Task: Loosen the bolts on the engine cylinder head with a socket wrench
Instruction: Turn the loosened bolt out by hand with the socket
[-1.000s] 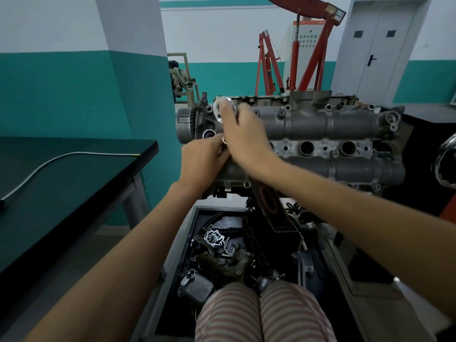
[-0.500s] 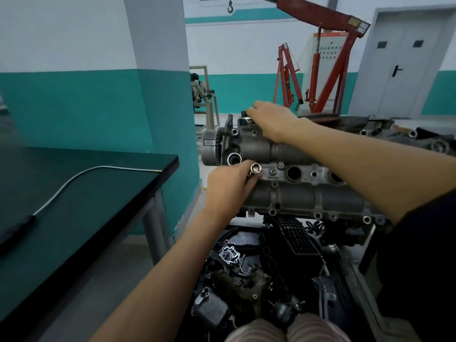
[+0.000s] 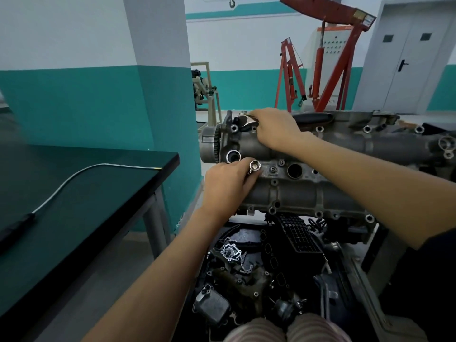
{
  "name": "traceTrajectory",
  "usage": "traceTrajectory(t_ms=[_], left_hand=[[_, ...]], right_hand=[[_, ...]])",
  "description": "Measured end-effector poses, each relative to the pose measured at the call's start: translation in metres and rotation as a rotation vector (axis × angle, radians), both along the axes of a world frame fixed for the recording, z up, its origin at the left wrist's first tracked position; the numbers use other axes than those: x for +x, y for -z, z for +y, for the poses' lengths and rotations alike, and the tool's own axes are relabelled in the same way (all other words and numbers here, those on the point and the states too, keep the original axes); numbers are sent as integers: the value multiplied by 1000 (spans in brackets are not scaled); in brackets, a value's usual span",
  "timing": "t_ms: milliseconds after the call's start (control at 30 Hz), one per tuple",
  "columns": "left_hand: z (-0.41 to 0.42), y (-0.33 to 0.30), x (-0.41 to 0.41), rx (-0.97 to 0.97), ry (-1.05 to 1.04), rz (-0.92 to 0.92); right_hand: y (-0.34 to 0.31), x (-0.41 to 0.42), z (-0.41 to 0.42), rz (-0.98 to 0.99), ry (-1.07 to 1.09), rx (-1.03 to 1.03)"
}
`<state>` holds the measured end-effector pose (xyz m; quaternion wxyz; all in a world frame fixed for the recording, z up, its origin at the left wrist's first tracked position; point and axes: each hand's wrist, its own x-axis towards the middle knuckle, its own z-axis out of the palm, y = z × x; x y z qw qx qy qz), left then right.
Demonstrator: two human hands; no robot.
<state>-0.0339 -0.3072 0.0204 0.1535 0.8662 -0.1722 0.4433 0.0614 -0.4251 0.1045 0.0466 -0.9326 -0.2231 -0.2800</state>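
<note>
The grey engine cylinder head [image 3: 308, 193] lies across the middle of the view on a stand. Small bolts [image 3: 272, 169] sit along its central rail beside round plug holes. My left hand [image 3: 227, 183] grips a shiny socket [image 3: 255, 166], its open end facing me, at the head's left end. At the far top-left edge of the head my right hand [image 3: 276, 128] curls over a silver tool piece [image 3: 249, 119]. Most of that piece is hidden under my fingers.
A dark green table [image 3: 86, 193] with a silver-handled tool [image 3: 74, 178] stands at my left. Below the head is a bin of engine parts [image 3: 259, 267]. A red engine hoist [image 3: 320, 70] and grey door [image 3: 407, 58] stand behind.
My right hand has left the socket area and moved up to the head's far edge. My left hand now holds the socket alone. The view has shifted closer and to the left.
</note>
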Motion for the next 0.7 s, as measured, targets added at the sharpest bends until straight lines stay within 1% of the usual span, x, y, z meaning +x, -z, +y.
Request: traceTrajectory(t_ms=[100, 167, 233, 333, 400, 467, 600, 700], left_hand=[[5, -1, 0, 12, 37, 59], [9, -3, -2, 5, 113, 76], [12, -6, -4, -60, 225, 111], [17, -9, -4, -102, 318, 153], [19, -7, -3, -103, 348, 124], [20, -4, -3, -130, 346, 74], [15, -2, -2, -242, 323, 38], [11, -1, 1, -331, 306, 31]], right_hand=[[15, -21, -6, -187, -117, 181], [32, -40, -12, -235, -242, 312], [51, -54, -18, -182, -333, 377], [79, -64, -23, -36, -418, 384], [94, -63, -23, 34, -401, 434], [98, -58, -21, 50, -339, 501], [93, -53, -19, 128, -318, 537], [93, -52, -15, 111, -253, 584]])
